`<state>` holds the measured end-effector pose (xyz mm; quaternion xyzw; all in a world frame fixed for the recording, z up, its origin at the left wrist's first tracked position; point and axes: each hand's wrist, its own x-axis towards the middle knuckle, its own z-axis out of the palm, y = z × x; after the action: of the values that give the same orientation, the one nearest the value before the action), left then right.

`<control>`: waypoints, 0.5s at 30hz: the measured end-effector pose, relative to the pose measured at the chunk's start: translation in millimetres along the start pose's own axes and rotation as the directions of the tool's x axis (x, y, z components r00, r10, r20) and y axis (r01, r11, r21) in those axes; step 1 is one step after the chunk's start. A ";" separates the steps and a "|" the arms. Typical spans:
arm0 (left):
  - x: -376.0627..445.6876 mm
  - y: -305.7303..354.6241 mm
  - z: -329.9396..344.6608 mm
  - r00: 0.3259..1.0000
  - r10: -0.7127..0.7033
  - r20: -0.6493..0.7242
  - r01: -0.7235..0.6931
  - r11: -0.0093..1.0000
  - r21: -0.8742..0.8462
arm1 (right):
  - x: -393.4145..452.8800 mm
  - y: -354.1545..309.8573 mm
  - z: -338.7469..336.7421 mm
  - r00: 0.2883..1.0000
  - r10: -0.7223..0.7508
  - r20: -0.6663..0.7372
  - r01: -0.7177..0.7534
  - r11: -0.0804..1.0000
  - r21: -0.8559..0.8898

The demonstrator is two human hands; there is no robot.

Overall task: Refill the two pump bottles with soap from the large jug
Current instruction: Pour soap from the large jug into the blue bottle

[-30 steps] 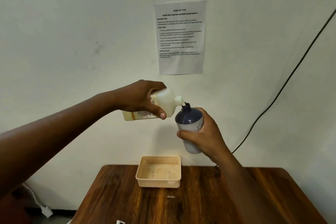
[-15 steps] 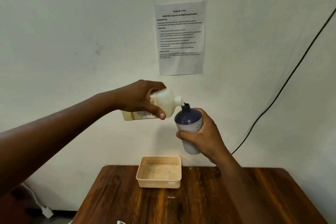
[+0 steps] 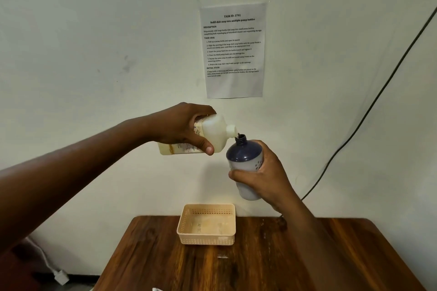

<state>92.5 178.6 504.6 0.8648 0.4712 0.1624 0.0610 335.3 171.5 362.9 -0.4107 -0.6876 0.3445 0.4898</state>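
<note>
**Pour holding steady, spout at the neck**

We are comparing this moment with the last second and finding almost nothing shifted: our left hand (image 3: 182, 129) is still clenching its grip round the large jug (image 3: 208, 136), which is lying nearly on its side, spout pointing toward 3 o'clock. Our right hand (image 3: 262, 172) is still wrapping its grip round the pump bottle (image 3: 244, 160), holding it roughly upright, well above the table (image 3: 260, 262). The jug's spout is sitting just at the bottle's open dark neck, at about 10 o'clock from it; whether the two are touching we cannot tell. The only change we are noticing is a very slight drift of both hands, the pairing staying the same.

We are judging from this that the pour into this bottle is continuing, not finishing. No stream is showing clearly, and the fill level is hidden by the opaque body. The soap remaining is pooling along the jug's lower side.

The beige basket (image 3: 205, 240) is waiting on the table at 6 o'clock below the hands. A second pump bottle is not in view, so we are reckoning the task is still far from done.
</note>
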 end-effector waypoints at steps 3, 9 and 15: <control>0.6 0.2 -0.9 1.000 0.001 -0.001 -0.001 1.000 0.015 | 0.5 -0.6 -0.2 1.000 0.002 0.001 -0.002 1.000 0.001; 1.1 0.9 -2.6 1.000 -0.002 0.003 0.002 1.000 0.013 | 0.4 0.0 -0.2 1.000 -0.002 0.000 0.002 1.000 0.002; 2.0 0.7 -3.0 1.000 -0.005 0.003 0.005 0.999 0.032 | 0.7 -0.3 0.3 1.000 -0.008 0.000 0.008 1.000 0.008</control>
<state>93.0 179.8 508.1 0.8647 0.4759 0.1535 0.0482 334.8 172.0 363.3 -0.4061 -0.6878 0.3452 0.4929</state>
